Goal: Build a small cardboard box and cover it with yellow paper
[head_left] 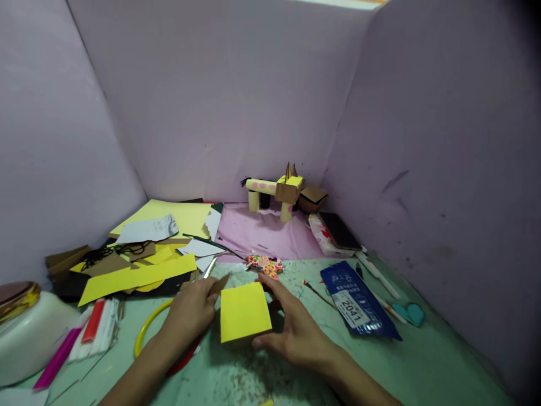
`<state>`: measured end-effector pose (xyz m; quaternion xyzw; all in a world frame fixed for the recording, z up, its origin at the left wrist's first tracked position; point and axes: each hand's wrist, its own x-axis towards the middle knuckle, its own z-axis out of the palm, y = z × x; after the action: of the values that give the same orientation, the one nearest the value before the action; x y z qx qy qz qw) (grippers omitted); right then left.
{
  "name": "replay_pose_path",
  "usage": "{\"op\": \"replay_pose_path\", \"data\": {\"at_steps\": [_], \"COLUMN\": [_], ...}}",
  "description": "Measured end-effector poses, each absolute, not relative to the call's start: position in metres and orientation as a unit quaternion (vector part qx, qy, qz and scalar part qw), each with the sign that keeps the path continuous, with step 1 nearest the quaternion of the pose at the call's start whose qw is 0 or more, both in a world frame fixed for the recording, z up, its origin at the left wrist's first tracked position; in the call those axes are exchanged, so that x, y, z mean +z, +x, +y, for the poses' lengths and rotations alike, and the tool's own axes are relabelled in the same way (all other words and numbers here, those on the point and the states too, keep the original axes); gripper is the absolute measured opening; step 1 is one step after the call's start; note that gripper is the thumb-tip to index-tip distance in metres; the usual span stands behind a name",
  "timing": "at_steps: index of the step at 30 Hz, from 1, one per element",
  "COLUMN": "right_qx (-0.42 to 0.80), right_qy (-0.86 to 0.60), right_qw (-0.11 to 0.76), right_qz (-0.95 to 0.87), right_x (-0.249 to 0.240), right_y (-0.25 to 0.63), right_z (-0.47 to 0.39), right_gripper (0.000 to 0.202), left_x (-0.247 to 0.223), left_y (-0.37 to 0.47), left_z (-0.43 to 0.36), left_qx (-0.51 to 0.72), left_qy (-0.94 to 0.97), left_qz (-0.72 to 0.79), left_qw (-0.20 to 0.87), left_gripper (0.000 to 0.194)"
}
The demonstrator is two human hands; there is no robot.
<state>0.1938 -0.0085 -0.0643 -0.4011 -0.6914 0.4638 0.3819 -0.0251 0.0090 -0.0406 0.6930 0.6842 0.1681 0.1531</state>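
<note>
A box with a yellow square top (245, 312) is held at the front middle by my right hand (289, 324), its thumb at the lower edge and its fingers at the far right corner. Just left of the box, my left hand (195, 304) pinches a small pointed piece of brown cardboard (219, 283). Under my left forearm lie scissors with a yellow handle loop (146, 330) and a red one, partly hidden. Farther back stands an animal figure with a pale spotted body (261, 186) and a cardboard head with a yellow top (289, 189).
Yellow and brown scraps (139, 276) with black string pile up at the left, beside markers (93, 321) and a white container (31, 332). At the right are a blue packet (359, 301), a phone (339, 230) and a teal heart (415, 314). Purple walls enclose the table.
</note>
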Motion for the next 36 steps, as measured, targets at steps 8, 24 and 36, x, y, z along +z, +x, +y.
{"op": "replay_pose_path", "data": {"at_steps": [8,24,36], "right_qx": [0.445,0.427,0.454], "right_qy": [-0.418,-0.297,-0.398], "right_qw": [0.425,0.570,0.548], "right_qz": [-0.668,-0.636,-0.578], "right_x": [-0.062,-0.022,-0.012], "right_y": [0.176,0.185,0.193], "right_z": [-0.010,-0.026,0.019], "right_gripper": [0.093,0.020,0.010], "left_x": [-0.025,-0.006,-0.009], "left_y": [-0.043,0.013,-0.021], "left_z": [0.011,-0.056,-0.031], "left_qx": [0.478,0.549,0.248], "left_qy": [0.503,0.669,0.690], "left_qz": [0.693,0.482,0.632], "left_qw": [0.198,0.138,0.252], "left_gripper": [0.032,0.017,0.092]}}
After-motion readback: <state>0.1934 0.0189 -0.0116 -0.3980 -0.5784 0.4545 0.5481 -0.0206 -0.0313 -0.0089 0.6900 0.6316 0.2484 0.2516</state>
